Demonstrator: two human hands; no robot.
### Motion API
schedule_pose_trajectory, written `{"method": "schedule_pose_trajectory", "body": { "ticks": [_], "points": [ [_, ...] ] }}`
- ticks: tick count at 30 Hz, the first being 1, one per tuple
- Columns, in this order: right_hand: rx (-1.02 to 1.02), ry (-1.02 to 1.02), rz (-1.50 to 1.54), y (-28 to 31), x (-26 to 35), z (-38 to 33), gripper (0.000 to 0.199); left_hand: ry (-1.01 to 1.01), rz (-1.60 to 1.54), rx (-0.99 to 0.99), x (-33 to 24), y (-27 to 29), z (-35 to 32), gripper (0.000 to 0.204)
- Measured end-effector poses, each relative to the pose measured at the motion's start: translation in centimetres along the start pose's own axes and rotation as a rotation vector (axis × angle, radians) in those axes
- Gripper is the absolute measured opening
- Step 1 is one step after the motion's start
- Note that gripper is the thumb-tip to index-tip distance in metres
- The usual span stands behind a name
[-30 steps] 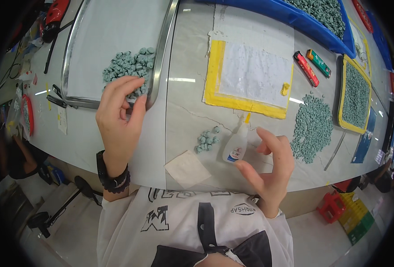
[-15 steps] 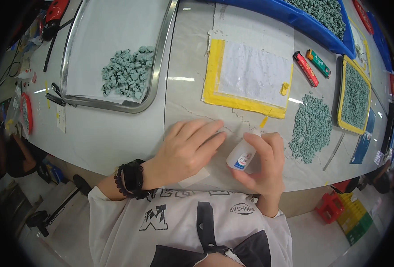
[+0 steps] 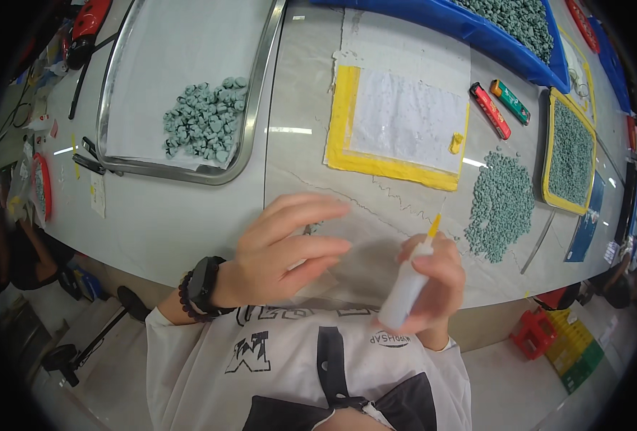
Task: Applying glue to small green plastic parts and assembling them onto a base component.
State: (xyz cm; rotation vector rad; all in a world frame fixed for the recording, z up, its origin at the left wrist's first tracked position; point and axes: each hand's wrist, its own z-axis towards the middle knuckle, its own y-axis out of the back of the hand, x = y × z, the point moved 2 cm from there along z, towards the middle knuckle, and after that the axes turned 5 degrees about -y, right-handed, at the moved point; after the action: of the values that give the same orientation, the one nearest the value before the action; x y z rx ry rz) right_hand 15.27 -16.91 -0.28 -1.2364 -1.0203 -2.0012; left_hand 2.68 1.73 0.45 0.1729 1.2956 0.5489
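The right hand (image 3: 433,287) has its grip closed around a small white squeeze bottle (image 3: 407,291) with a yellow nozzle (image 3: 434,225). The bottle's long axis runs from near-left to far-right, its base down by the person's chest and the nozzle tip pointing up and away toward the worktop (image 3: 189,215).

The left hand (image 3: 286,251) is spread flat with the fingers loosely open, hovering low over the near edge of the worktop just left of the bottle. It appears to have hold of nothing, though its palm side is hidden, so a small piece beneath it cannot be ruled out. A few small grey-green bits (image 3: 311,228) show just past its fingers; whether the fingertips touch them I cannot tell.

The relation that matters: the nozzle tip lies to the right of and slightly beyond the left fingertips, near but apart from them, with the bare worktop between.

Further off, a pile of grey-green pieces (image 3: 501,205) lies on the worktop just right of the nozzle, nearer the right hand. A second heap of green pieces (image 3: 205,120) sits in a metal tray (image 3: 261,108) far left, well apart from both hands. A yellow-bordered mat (image 3: 340,122) lies straight beyond the hands.
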Motion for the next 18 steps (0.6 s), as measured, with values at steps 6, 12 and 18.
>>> {"method": "schedule_pose_trajectory", "body": {
  "ticks": [6, 12, 18],
  "points": [
    [-0.124, 0.052, 0.43, -2.4, 2.1, 0.8, 0.072, 0.685, -1.205, -0.056, 0.0, 0.0, -0.8, 0.02],
    [-0.041, 0.064, 0.329, -2.5, 1.3, 0.8, 0.055, 0.604, -1.156, -0.06, 0.8, -0.4, -1.0, 0.019],
    [-0.07, -0.015, 0.348, -2.6, 1.3, 0.5, 0.06, 0.685, -1.134, -0.009, 0.6, 0.0, -0.9, 0.017]
  ]
}}
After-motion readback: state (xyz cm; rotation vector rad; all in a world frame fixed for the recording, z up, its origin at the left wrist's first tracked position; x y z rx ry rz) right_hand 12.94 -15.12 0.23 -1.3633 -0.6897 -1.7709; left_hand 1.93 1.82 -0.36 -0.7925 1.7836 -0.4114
